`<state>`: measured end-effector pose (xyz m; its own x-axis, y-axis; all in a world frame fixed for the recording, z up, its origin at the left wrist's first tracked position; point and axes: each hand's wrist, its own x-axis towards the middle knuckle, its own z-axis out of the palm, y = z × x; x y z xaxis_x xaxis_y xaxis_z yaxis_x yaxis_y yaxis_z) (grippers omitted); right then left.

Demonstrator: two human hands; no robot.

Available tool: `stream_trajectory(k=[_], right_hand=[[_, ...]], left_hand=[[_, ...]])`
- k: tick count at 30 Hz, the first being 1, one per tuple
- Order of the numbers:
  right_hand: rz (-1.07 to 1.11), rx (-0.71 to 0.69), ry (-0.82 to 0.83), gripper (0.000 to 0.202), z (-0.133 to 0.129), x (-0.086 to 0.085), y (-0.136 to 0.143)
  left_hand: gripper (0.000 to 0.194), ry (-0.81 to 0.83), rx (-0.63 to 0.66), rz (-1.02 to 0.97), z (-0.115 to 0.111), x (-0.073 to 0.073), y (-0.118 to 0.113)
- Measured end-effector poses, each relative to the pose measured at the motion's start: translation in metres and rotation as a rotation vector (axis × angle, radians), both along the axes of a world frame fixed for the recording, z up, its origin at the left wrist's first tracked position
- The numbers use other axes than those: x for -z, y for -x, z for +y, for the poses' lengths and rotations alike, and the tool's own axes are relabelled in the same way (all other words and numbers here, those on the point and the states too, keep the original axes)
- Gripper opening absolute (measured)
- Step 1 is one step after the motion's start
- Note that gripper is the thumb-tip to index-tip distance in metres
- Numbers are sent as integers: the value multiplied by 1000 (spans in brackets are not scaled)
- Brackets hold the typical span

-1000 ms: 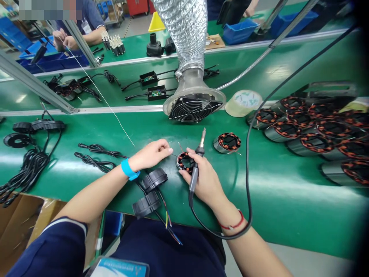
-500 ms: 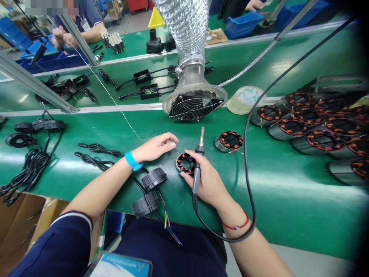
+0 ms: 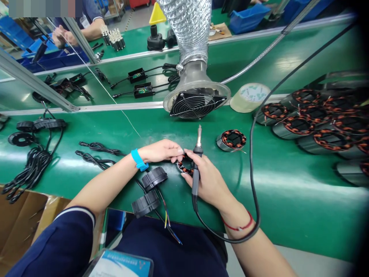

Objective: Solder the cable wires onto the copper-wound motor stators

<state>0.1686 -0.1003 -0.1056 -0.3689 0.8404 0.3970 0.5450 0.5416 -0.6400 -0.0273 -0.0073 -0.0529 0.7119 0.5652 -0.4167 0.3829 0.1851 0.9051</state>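
Note:
My right hand [image 3: 209, 179] holds a soldering iron [image 3: 196, 175], its tip pointing away from me. The thumb and fingers of that same hand also grip a small wound stator [image 3: 182, 167] with copper coils. My left hand [image 3: 165, 151], below a blue wristband, is closed at the stator's upper left edge; what its fingertips pinch is too small to make out. Two black round caps [image 3: 155, 179] with loose coloured wires lie just left of the stator. Another stator [image 3: 231, 140] stands to the right of the iron.
A fan [image 3: 197, 104] under a silver duct hangs beyond my hands. Many stators [image 3: 298, 129] fill the right side, near a tape roll [image 3: 250, 97]. Black cables [image 3: 30, 169] lie left. The iron's cord loops over my right forearm. A person's hands show at the upper left.
My left hand has moved right and down to the stator, and its fingers have closed together. My right hand keeps its hold on the iron and stator.

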Motion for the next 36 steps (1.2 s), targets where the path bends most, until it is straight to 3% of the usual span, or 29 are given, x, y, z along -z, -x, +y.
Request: stream_trajectory(k=[3,6,10,13,16,20,24,26,29,32,36], right_hand=[[2,34,10,62,1,-1,-7],[7,107,-25,65,4,-2,-16],[35,143,-23,72,6,-3,-24],[97,131,6,77,5,-4,-26],[161,172,-37,74,3,-4,-26],[201,261,-193,58,-1,-9,-24],[259,365,-212,42,-11,-25,-15],[334,381,-130,38,-15,-34,-6],[453,339,26,39,-16,-41,9],[528,270,100,40,-11,-43,21],[613,150,180,42,-3,-45,28]], left_hand=[[33,-280,33,120,-3,-15,0],[20,-700,131,280,-27,-45,9],[12,-923,686,340,-80,-74,22],[11,-965,819,435,-100,-74,24],[13,-1002,770,542,-93,-65,18],[19,-1037,655,670,-64,-54,2],[26,-970,371,712,-35,-53,-8],[26,-881,255,667,-27,-55,-6],[24,-711,183,514,-23,-55,2],[25,-541,167,343,-28,-53,10],[26,-464,220,212,-31,-51,16]])
